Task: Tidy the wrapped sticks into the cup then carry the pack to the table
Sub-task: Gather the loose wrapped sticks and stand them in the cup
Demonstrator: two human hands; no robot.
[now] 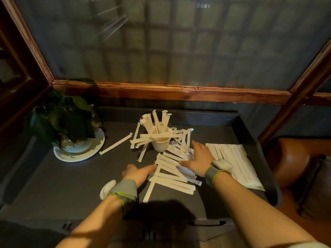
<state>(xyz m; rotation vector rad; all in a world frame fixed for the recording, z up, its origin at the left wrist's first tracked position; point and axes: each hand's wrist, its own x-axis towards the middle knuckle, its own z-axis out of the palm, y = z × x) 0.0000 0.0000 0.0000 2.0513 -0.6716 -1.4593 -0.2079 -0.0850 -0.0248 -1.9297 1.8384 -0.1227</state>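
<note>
Cup point(160, 144) crammed with wrapped sticks point(157, 126) — more lie loose beside it — both hands' fingers point(194, 143) spread.

No text can be read — none anywhere.

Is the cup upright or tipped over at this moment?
Upright. The cup stands on its base on the dark tabletop, mouth upward, with wrapped sticks poking out of the top and fanning outward.
</note>
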